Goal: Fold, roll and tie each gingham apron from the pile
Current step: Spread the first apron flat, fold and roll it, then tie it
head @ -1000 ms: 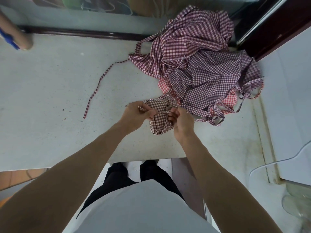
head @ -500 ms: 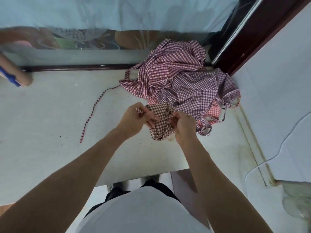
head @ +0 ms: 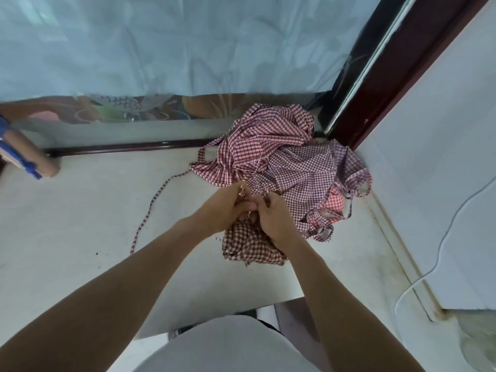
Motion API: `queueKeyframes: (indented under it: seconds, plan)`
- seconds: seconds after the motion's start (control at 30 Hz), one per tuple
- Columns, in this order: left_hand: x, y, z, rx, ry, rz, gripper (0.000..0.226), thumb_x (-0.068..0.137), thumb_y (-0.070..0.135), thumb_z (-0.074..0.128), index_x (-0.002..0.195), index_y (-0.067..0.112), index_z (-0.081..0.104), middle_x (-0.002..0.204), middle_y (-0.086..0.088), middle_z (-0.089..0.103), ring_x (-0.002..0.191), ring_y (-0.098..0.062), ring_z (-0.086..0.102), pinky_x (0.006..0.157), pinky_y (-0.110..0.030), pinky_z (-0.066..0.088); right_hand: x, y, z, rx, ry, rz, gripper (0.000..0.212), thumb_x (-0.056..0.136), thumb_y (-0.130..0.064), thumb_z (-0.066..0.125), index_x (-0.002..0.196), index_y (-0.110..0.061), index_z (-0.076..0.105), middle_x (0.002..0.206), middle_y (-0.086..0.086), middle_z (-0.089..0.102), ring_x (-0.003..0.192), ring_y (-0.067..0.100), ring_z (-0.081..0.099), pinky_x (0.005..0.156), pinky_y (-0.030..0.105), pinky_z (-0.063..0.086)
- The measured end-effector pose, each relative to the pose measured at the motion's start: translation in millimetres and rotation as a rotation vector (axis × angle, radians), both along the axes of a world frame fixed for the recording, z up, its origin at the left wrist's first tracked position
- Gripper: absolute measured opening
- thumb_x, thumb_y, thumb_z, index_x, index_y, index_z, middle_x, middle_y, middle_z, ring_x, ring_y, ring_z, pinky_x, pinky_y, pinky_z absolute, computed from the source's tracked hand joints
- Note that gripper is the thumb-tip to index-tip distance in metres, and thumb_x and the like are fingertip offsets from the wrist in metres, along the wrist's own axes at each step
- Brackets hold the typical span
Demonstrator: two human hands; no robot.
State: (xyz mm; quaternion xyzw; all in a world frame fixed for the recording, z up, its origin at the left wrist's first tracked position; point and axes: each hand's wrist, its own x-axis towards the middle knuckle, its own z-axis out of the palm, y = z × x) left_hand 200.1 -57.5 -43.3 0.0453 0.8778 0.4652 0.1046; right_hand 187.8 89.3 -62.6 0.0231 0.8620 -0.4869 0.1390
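Fingers [head: 248,204] on strap, apron pile [head: 281,162] just behind.

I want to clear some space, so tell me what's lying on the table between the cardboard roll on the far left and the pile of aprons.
In the head view, only a loose gingham strap trailing from the pile of aprons lies there; up to the cardboard roll the table is otherwise bare.

arms: both bare from the bottom edge of the view to the wrists, no sleeve showing
left hand [head: 228,208]: bare, no ring, watch or band visible
right hand [head: 276,224]: bare, no ring, watch or band visible
top [head: 228,347]: plain white, smooth, rounded over the torso
legs: dark trousers, only a sliver visible
shoe [head: 178,332]: dark with a pale edge, partly hidden
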Motion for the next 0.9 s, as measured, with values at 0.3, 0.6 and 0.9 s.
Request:
queueKeyframes:
  seconds: [0.3, 0.6, 0.9]
  plan:
    - [18.0, -8.1, -19.7, 0.056, -0.111, 0.203, 0.027, 0.072, 0.034, 0.085, 0.071, 0.011, 0.070, 0.062, 0.001, 0.070, 0.059, -0.016, 0.067, 0.055, -0.028, 0.052, 2.6, 21.8, -6.6, -0.335, -0.499, 0.247, 0.013, 0.092, -0.003, 0.065, 0.097, 0.002, 0.077, 0.102, 0.021, 0.074, 0.080, 0.019, 0.062, 0.082, 0.035, 0.049]
    - [27.4, -12.8, -15.3, -0.161, 0.007, 0.282, 0.040, 0.070, 0.041, 0.086, 0.054, 0.019, 0.057, 0.053, 0.006, 0.058, 0.050, -0.004, 0.047, 0.046, -0.014, 0.034, 16.7, 2.5, -17.6, -0.308, -0.427, 0.315, 0.032, 0.071, -0.019, 0.085, 0.102, -0.012, 0.079, 0.103, 0.000, 0.077, 0.107, 0.020, 0.068, 0.104, 0.037, 0.046]
    - [35.9, -9.2, -26.9, -0.260, 0.205, 0.366, 0.034, 0.072, 0.040, 0.084, 0.067, 0.012, 0.065, 0.082, 0.001, 0.058, 0.070, -0.012, 0.052, 0.059, -0.020, 0.041, 20.8, -8.8, -26.2, -0.122, -0.082, 0.327, 0.040, 0.075, -0.044, 0.079, 0.091, -0.006, 0.079, 0.083, 0.016, 0.075, 0.085, 0.035, 0.072, 0.086, 0.054, 0.056]
